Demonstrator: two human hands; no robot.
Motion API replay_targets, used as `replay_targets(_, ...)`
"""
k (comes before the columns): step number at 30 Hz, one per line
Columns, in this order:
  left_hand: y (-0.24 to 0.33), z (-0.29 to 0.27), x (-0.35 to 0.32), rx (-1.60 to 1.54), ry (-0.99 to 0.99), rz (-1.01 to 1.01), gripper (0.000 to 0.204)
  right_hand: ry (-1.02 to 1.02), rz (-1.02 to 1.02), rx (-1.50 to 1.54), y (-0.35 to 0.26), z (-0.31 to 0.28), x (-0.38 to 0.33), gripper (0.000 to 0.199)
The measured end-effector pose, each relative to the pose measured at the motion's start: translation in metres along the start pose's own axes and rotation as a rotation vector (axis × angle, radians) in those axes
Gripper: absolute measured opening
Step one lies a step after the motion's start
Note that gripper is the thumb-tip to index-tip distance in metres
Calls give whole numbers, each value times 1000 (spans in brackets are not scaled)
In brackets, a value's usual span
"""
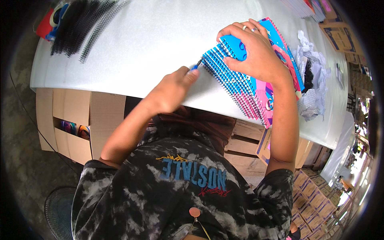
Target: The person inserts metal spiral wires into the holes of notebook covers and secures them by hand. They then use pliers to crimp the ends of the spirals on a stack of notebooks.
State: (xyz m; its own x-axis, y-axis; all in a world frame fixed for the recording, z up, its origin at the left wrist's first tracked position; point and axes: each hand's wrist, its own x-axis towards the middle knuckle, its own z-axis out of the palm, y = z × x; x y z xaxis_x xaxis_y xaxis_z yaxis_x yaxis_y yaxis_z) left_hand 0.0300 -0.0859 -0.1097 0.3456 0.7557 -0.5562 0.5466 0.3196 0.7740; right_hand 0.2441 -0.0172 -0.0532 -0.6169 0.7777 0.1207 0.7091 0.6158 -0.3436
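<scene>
A fanned stack of spiral-bound notebooks (pixel 244 86) with blue and pink covers lies on the white table (pixel 152 40). My right hand (pixel 256 50) presses flat on top of the stack, rings on two fingers. My left hand (pixel 174 90) pinches a small blue-handled tool (pixel 196 66) whose tip touches the wire binding at the stack's left end.
Black spiral binding coils (pixel 80 24) lie at the table's far left. Crumpled white paper (pixel 316 80) sits right of the notebooks. An open cardboard box (pixel 76 124) stands below the table on the left, stacked cartons (pixel 316 200) at lower right, a fan (pixel 58 210) at lower left.
</scene>
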Motion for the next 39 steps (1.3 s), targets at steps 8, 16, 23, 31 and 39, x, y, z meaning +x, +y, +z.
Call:
replay_targets(8, -19, -5, 8, -1094, -537, -156, 60, 20, -2, -10, -1, 0, -2, 39)
replay_targets(16, 3, -8, -1, -219, -140, -159, 50, 58, -39, -17, 3, 3, -2, 40)
replay_targets(23, -13, 1, 2, -885, -364, -179, 59, 67, -25, -26, 1, 3, -3, 41)
replay_targets(31, -49, 5, 20, -1545, -831, -43, 57, 48, -20, 24, -1, 1, -4, 41)
replay_targets(39, 4, -5, 5, -15, -175, -23, 53, 41, -2, 26, 1, 1, -3, 40)
